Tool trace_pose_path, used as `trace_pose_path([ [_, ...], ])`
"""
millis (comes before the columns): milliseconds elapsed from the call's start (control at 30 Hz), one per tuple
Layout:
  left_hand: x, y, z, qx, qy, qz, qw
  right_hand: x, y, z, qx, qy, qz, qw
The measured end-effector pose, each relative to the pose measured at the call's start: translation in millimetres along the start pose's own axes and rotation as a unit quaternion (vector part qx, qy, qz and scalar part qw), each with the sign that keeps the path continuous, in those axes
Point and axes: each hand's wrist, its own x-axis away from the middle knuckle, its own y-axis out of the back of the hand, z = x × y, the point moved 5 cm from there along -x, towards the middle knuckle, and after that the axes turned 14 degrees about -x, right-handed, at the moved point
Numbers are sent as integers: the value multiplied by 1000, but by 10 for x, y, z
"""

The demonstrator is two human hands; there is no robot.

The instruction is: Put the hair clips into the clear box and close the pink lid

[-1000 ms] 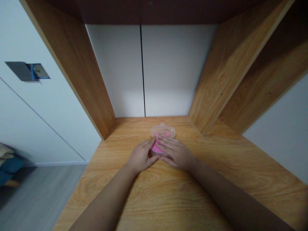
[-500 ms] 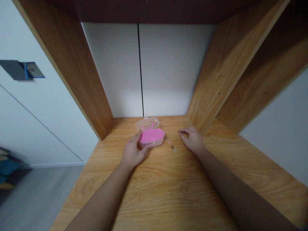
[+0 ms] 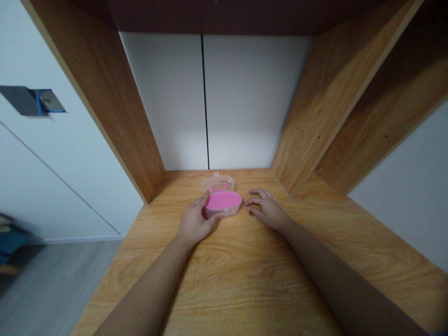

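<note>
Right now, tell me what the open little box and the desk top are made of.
The box's pink part looks like glossy plastic, with a soft shine on its rounded top. Its lid looks like clear plastic, since the wood shows through it. The desk top has a swirling wood grain and a satin sheen; it could be real wood or wood-look laminate.

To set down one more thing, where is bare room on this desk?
The desk has free room in front of both hands, and between the left hand and the left wooden panel. Right of the right hand is free too. It is crowded around the pink box, its clear lid and the small ring beside the right hand.
</note>
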Motion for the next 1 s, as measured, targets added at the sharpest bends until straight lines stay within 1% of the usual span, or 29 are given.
trace_pose_path([
  [233, -1, -12, 9, 6, 6, 9, 1000, -2, -12, -32, -22, -18, -5, 1000],
  [400, 1, 0, 3, 3, 5, 11, 1000, -28, 61, 15, -55, -4, -29, 998],
  [500, 1, 4, -1, 1, 6, 15, 1000, -49, 102, 43, -91, -14, -36, 995],
  [600, -1, 5, -2, 0, 8, 15, 1000, -53, 147, 79, -110, -16, -61, 992],
  [800, -2, -2, -32, 1, -10, 30, 1000, -35, 195, 159, -119, 32, -92, 988],
  [900, 1, -6, -63, 8, -30, 37, 999, -13, 230, 220, -118, 60, -126, 983],
  [1000, 5, -10, -92, 18, -47, 42, 998, 13, 264, 339, -122, 81, -160, 976],
])
